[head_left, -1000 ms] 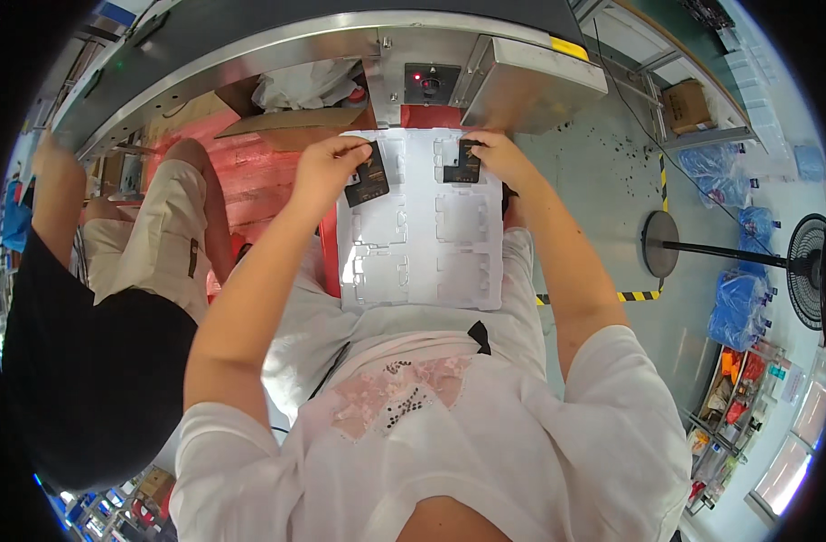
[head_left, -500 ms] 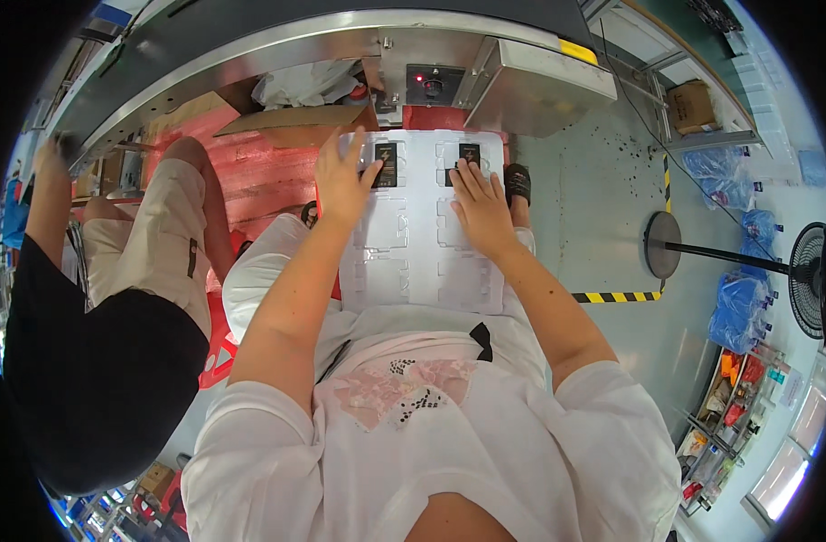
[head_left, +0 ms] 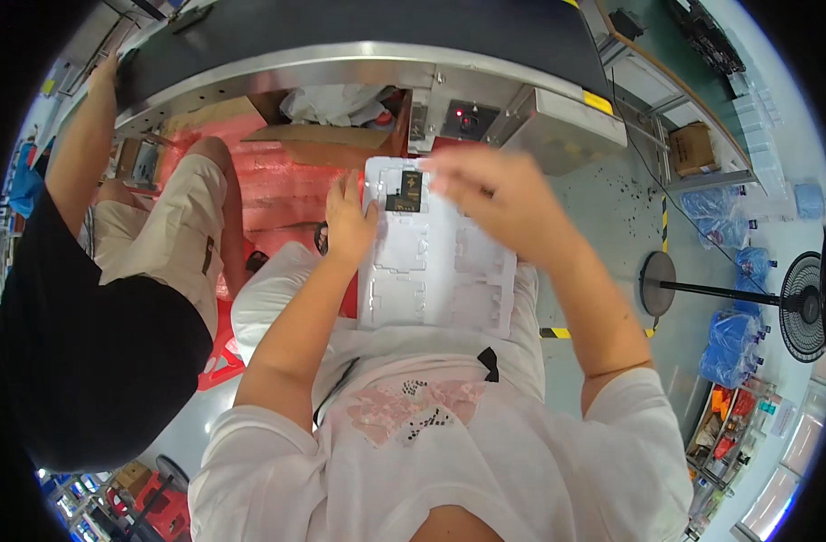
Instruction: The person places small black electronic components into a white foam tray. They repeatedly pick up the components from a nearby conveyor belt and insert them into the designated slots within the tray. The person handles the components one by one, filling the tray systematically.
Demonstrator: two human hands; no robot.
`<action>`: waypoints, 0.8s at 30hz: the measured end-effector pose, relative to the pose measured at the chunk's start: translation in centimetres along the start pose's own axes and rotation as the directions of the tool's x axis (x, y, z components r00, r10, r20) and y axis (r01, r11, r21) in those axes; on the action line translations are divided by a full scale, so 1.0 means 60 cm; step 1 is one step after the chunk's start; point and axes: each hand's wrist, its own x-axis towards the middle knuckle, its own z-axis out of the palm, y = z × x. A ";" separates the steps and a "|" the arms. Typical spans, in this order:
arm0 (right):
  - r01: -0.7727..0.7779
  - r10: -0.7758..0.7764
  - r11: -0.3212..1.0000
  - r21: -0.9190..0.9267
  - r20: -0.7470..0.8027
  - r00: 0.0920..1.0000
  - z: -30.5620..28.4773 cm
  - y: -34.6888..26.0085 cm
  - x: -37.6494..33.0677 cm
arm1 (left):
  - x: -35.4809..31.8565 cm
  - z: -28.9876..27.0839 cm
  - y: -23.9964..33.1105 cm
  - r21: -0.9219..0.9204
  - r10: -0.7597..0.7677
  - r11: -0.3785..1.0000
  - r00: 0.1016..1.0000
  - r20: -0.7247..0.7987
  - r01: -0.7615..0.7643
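Observation:
A white plastic tray (head_left: pixel 438 271) with moulded recesses lies across my lap. In its far left recess sits a flat black rectangular battery (head_left: pixel 411 191) with a gold lightning mark. My left hand (head_left: pixel 350 217) is at the tray's far left edge, fingers stretched out and thumb toward the battery. Over the far right part of the tray my right hand (head_left: pixel 494 194) is raised and smeared by motion. It covers the far right recess, so I cannot see what lies there or whether the fingers hold anything.
Ahead runs a dark conveyor belt (head_left: pixel 359 29) with a metal edge and a steel box (head_left: pixel 566 131) below it. An opened cardboard box (head_left: pixel 327 144) stands under it. At my left sits a person in black (head_left: pixel 115 361). A black fan (head_left: pixel 799 305) stands at the right.
My right hand has lifted off the black battery in the far right recess and is blurred. My left hand has shifted slightly nearer along the tray's edge. The view has tilted.

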 end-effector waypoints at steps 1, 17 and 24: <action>0.063 -0.060 0.998 0.031 -0.088 0.994 -0.019 -0.016 0.034 | 0.001 -0.016 -0.001 -0.055 0.027 0.998 1.000 -0.016 -0.028; -0.502 0.264 0.675 -0.541 -0.459 0.848 -0.103 0.105 0.418 | 0.323 -0.308 0.103 0.189 0.533 0.840 0.713 -0.455 -0.508; 0.040 -0.077 0.996 -0.082 -0.525 0.848 -0.117 0.067 0.289 | 0.553 -0.264 0.068 0.693 0.120 0.711 0.992 0.049 -0.120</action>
